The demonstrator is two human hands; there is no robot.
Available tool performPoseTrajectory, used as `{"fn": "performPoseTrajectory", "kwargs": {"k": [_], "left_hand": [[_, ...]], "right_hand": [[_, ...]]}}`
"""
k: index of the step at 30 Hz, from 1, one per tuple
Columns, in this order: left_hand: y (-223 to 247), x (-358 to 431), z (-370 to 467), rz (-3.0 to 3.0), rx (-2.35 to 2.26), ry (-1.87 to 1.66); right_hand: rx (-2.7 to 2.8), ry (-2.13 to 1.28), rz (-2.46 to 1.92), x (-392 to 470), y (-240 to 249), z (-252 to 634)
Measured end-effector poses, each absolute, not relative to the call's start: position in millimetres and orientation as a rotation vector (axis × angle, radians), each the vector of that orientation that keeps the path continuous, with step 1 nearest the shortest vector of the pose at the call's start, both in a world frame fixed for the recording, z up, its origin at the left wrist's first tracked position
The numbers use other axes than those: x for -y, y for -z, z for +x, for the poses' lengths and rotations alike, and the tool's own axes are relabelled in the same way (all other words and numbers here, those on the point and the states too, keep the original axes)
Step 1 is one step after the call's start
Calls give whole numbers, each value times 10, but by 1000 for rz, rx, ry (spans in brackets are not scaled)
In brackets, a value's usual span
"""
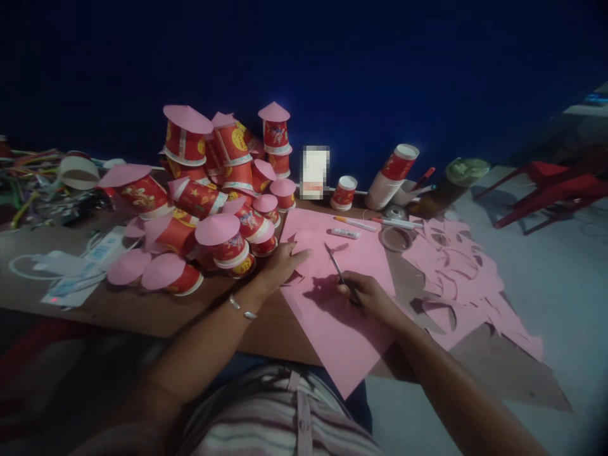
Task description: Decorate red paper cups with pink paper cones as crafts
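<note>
A large sheet of pink paper (pixel 351 342) lies at a slant on the table in front of me. Over its left edge is my left hand (pixel 285 263), thumb stretched across the pink and fingers closed on pink paper; the paper's outline blends into the sheet below. My right hand (pixel 361 291) grips a pair of scissors (pixel 335 261), blades pointing away and to the left above the sheet. A white glue stick (pixel 345 234) and an orange-tipped pen (pixel 355 223) rest near the sheet's far edge.
Red paper cups with pink cone tops (pixel 218 237) are heaped at left, by a white power strip (pixel 85 272). Pink paper offcuts (pixel 468 272) cover the right side. Behind stand a red cup (pixel 344 193), stacked cups (pixel 393 176) and a tape roll (pixel 396 239). A red stool (pixel 546 183) is beyond.
</note>
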State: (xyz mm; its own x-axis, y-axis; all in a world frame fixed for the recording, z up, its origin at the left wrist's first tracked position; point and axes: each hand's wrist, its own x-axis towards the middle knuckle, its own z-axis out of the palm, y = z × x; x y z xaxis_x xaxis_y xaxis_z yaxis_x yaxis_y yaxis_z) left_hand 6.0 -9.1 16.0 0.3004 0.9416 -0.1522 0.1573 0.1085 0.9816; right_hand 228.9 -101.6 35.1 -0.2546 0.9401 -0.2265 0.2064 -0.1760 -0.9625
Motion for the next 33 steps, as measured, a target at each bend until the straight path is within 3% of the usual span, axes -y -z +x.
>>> {"fn": "performPoseTrajectory", "kwargs": {"k": [33], "left_hand": [[-203, 116, 57, 1360, -1086, -782]], "right_hand": [[1531, -1465, -1378, 1029, -390, 2292]]}}
